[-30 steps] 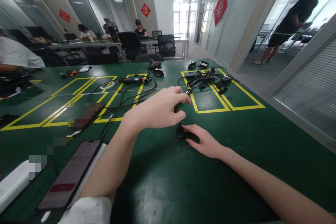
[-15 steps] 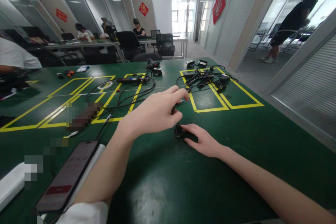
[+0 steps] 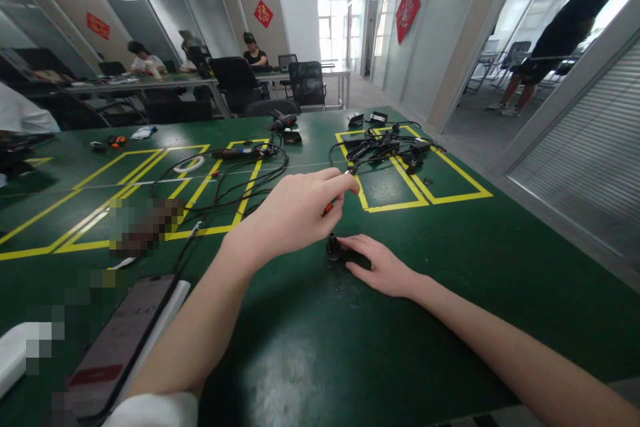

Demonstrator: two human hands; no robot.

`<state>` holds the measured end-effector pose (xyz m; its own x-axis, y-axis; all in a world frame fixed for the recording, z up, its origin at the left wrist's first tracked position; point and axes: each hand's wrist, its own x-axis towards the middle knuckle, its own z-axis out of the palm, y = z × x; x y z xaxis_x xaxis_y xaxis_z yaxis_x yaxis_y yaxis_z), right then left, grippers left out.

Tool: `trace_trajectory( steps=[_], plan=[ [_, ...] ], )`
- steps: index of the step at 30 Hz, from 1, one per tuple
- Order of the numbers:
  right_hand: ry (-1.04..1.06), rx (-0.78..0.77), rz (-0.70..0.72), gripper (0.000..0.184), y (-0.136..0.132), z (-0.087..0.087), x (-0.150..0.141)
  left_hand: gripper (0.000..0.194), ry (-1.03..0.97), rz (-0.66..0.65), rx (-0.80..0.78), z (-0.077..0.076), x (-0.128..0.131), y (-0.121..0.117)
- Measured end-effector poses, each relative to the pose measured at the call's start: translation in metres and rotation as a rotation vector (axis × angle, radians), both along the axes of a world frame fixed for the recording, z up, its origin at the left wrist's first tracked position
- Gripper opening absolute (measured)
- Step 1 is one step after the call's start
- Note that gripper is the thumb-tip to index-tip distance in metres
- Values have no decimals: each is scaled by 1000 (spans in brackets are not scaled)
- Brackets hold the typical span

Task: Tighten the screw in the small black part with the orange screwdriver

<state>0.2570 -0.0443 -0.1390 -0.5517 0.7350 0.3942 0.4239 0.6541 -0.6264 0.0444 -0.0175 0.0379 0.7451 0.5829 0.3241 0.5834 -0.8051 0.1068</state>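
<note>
My left hand (image 3: 307, 203) hovers above the table with its fingers curled round a small tool with an orange part (image 3: 328, 207); most of the tool is hidden by the fingers. Just below it, a small black cylindrical part (image 3: 333, 249) with a narrower top stands upright on the green table (image 3: 320, 340). My right hand (image 3: 383, 267) rests on the table, its fingertips against the right side of that part. Its thumb and forefinger are curved with a gap between them.
Black cables and parts (image 3: 383, 147) lie in a yellow-taped area at the back right. A cabled black tool (image 3: 243, 152), a white ring (image 3: 190, 165) and a drill-like tool (image 3: 283, 121) lie further left. A phone (image 3: 125, 340) is beside my left forearm. Other people sit or stand beyond.
The view has shifted slightly, so the table things appear further left. My left fingers have turned a little, and the orange part of the tool now shows. My right hand stays at the black part.
</note>
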Motion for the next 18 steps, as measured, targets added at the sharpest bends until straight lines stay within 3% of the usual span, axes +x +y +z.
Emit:
trace_trajectory(
  steps=[14, 18],
  plan=[
    [15, -4, -39, 45, 0, 0, -1, 33, 52, 45, -41, 2, -5, 1],
    [16, -3, -30, 46, 0, -1, -1, 39, 35, -5, -61, 4, -9, 1]
  ],
)
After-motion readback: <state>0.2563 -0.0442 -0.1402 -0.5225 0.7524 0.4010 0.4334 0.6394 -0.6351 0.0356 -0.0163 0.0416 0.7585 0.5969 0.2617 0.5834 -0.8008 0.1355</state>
